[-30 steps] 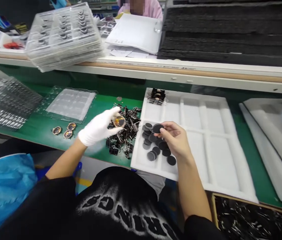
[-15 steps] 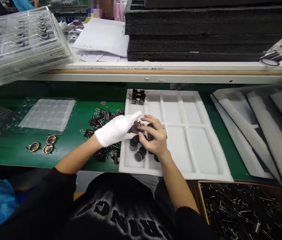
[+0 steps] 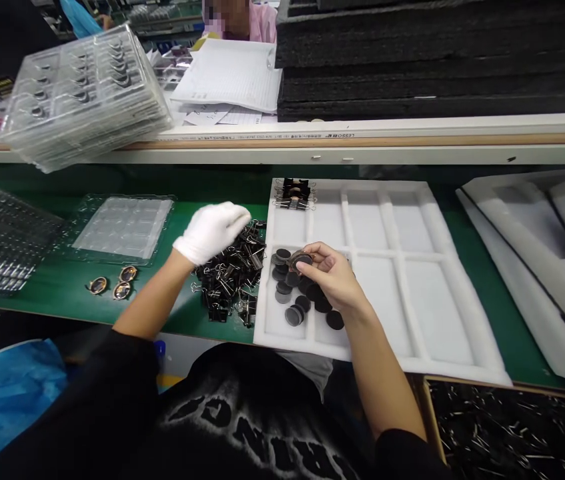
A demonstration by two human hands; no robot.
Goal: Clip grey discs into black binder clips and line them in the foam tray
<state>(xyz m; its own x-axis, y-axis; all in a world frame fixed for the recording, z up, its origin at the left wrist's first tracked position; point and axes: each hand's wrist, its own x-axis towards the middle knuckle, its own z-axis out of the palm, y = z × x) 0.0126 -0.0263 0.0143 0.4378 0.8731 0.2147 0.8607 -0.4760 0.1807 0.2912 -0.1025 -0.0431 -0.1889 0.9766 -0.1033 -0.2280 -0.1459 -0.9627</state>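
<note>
My left hand (image 3: 213,231), in a white glove, is over the upper edge of a pile of black binder clips (image 3: 229,273). Its fingers are pressed together, and whatever they hold, if anything, is hidden. Bare, my right hand (image 3: 331,272) pinches a round dark piece with a thin rim (image 3: 302,260) between thumb and fingers. Beneath it, several dark discs (image 3: 295,315) lie in the lower left compartments of a white foam tray (image 3: 412,256). Clipped black pieces (image 3: 295,193) sit in the tray's top left compartment.
Three round gold-rimmed pieces (image 3: 122,290) and a clear plastic tray (image 3: 122,227) lie left. Foam trays (image 3: 527,267) lean right; a box of clips (image 3: 517,427) is lower right. A shelf (image 3: 387,137) crosses behind, with a person beyond.
My left hand has left the foam tray and moved left over the clips. My right hand now holds the round piece alone, slightly lower. The whole view has shifted.
</note>
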